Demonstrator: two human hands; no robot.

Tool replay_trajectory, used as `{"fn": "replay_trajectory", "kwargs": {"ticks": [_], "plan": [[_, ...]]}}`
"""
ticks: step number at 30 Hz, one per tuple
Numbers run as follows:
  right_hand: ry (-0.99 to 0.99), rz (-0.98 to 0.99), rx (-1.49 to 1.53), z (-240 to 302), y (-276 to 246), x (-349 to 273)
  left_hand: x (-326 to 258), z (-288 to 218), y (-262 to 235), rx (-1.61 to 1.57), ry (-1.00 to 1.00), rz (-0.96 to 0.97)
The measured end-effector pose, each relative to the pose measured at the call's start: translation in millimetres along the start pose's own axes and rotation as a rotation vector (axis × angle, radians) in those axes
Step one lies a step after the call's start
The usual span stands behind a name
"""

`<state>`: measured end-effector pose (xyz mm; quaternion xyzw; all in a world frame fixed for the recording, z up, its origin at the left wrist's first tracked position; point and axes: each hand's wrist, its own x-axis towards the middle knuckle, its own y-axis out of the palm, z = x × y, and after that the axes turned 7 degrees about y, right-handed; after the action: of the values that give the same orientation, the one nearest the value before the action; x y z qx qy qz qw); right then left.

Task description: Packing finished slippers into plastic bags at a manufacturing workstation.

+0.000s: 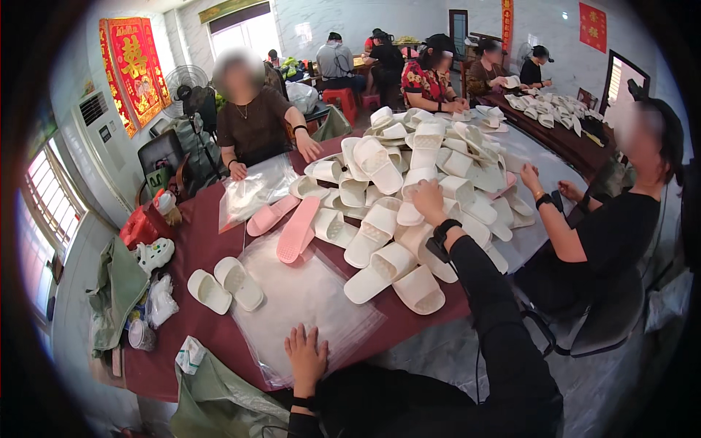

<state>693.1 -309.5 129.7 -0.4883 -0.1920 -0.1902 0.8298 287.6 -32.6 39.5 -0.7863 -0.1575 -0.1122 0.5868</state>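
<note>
My left hand (307, 355) lies flat, fingers spread, on a stack of clear plastic bags (281, 303) at the near edge of the table. Farther right, my right hand (428, 201) reaches into a big heap of white slippers (380, 219). Its fingers are bent over a white slipper (410, 214), and the hand hides part of it. A pair of white slippers (235, 281) sits side by side left of the bags. Two pink slippers (299, 230) lie between the bags and the heap, one with its sole up.
A person in brown (252, 120) stands across the table beside more clear bags (255, 191). Another person (621, 197) sits at the right of the heap. A red bag (144, 225) and a clog (155, 255) are at the left edge. A green cloth (223, 398) hangs near me.
</note>
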Motion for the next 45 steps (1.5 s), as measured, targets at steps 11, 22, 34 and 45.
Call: {"fn": "replay_trajectory", "kwargs": {"ticks": [11,22,34,45], "plan": [[0.068,0.092,-0.305,6.3,-20.7,11.4,-2.9,1.6,-5.3,-0.035,-0.063,-0.036],[0.045,0.139,0.924,-5.6,-91.7,68.2,-8.4,6.0,-4.2,-0.012,-0.056,-0.067],[-0.016,0.593,1.358,134.8,-160.3,-51.4,-7.2,4.0,-6.2,-0.001,-0.062,-0.049],[0.081,0.968,1.494,190.5,-114.9,-176.3,-8.1,5.8,-2.9,0.002,-0.026,-0.073]]}}
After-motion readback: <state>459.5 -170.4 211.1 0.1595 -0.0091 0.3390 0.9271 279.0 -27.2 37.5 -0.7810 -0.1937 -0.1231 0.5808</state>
